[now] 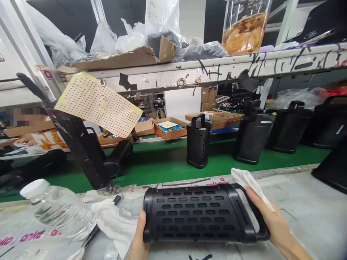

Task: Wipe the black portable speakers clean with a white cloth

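Crosswise, black slotted case, long axis left-right, handle rightward

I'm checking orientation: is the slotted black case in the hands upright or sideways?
Sideways: the case has its handle at the right hand, other end at the left hand.

A bottle sits left of the casing, belt behind.

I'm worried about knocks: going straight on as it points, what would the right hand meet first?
Probably the black handle, close against the right hand and its white cloth; depth is unclear.
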Demonstrator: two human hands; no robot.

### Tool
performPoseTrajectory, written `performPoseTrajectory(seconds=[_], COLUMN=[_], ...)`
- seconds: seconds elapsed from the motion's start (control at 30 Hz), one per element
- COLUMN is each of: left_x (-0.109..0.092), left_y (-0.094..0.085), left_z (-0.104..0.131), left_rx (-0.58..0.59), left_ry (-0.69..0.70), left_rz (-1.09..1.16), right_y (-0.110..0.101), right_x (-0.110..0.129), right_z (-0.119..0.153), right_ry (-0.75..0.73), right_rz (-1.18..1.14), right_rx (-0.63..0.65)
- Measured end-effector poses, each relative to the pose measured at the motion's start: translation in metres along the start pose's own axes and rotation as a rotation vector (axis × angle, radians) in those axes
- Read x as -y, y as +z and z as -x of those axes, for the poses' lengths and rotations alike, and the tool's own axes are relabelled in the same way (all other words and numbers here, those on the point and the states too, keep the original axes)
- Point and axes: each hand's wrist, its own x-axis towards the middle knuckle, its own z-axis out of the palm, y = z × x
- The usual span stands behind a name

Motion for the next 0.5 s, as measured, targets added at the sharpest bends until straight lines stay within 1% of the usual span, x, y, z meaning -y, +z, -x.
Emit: performPoseTrajectory(seconds=[0.07, 0.1, 0.17, 0.27, 0.37, 0.43, 0.5], left_x=[0.000, -0.001, -0.003, -0.007, -0.010, -0.010, -0.008], left_y=[-0.003, -0.003, 0.001, 0.012, 0.022, 0.025, 0.024], left_z=[-0.001, -0.002, -0.001, -0.001, -0.001, -0.001, 0.000], left_rx=[-0.075, -0.095, -0.103, -0.055, 0.027, 0.056, 0.054], left_ry=[-0.047, -0.040, 0.021, 0.169, 0.321, 0.404, 0.456], left_rz=[0.000, 0.004, 0.030, 0.026, -0.066, -0.152, -0.244], right_y=[0.001, 0.001, 0.002, 0.004, 0.007, 0.009, 0.009], right_x=[-0.007, -0.010, -0.015, -0.019, -0.022, -0.022, -0.019], right_z=[0.000, 0.000, 0.000, 0.000, -0.001, -0.003, -0.004], right_ry=[0.003, 0.003, -0.014, -0.050, -0.052, -0.021, 0.000], right_rz=[-0.015, -0.014, 0.009, 0.036, 0.038, 0.047, 0.105], right_rx=[0.028, 0.035, 0.039, 0.040, 0.036, 0.033, 0.047])
